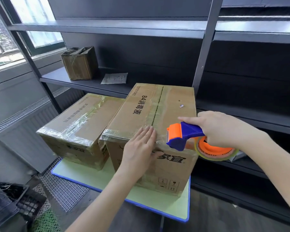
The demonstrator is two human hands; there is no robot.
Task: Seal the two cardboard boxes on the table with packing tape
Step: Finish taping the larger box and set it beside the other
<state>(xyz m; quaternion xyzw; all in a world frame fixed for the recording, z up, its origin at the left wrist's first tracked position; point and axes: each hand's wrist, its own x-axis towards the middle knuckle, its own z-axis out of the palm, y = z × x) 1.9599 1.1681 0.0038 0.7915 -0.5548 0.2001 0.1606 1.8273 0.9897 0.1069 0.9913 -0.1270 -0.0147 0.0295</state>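
Centre frame: a person's left hand (139, 148) lies flat, fingers straight, on the taped near edge of the larger cardboard box (157, 111), while the right hand (224, 129) curls its fingers round the handle of a blue-and-orange tape dispenser (182, 134) at that box's right corner. A smaller box (79, 121), taped shut, stands just left on the green surface (107, 180). Both boxes' contents are hidden.
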